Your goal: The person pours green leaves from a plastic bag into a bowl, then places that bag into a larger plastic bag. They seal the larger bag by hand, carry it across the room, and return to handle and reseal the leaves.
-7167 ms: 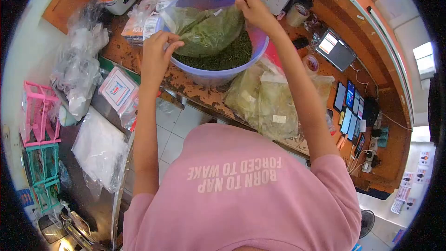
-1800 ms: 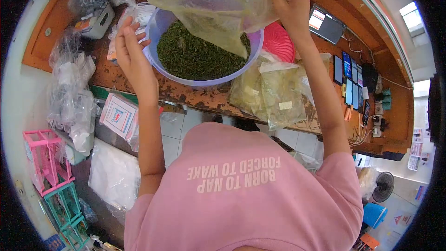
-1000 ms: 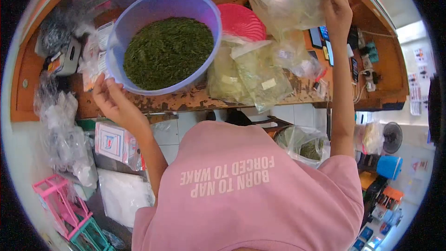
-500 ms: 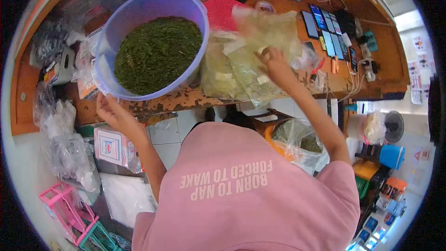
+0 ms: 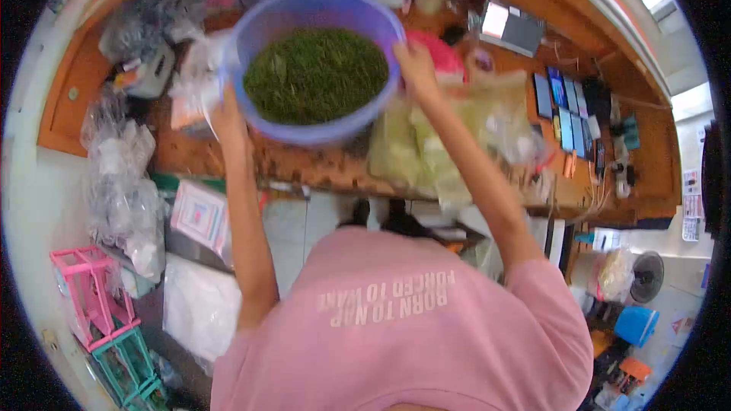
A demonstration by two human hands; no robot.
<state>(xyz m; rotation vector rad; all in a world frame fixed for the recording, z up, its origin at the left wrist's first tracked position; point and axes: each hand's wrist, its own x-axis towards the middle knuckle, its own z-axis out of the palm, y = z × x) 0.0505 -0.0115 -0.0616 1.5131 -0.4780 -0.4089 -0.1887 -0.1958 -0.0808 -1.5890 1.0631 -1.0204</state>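
A purple-blue basin (image 5: 327,134) with dark green shredded leaves (image 5: 316,76) inside is at the far side of the wooden desk (image 5: 304,164). My left hand (image 5: 228,118) is closed on its lower left rim. On the right rim, my right hand (image 5: 415,68) grips the basin. Yellowish-green plastic bags (image 5: 449,133) lie right of the basin, below my right forearm. Part of a pink-red round item (image 5: 442,53) shows behind my right hand. The view is somewhat blurred by motion.
Several phones (image 5: 567,106) and cables lie on the desk's right side, near a laptop-like device (image 5: 512,28). Clear plastic bags (image 5: 122,183) hang at the left. Pink and green stools (image 5: 91,297) stand at lower left, beside a white plastic packet (image 5: 199,308).
My right hand has left the yellowish-green bags and taken the basin's right rim. My left hand has gone from beside the rim to holding it. The whole view has shifted.
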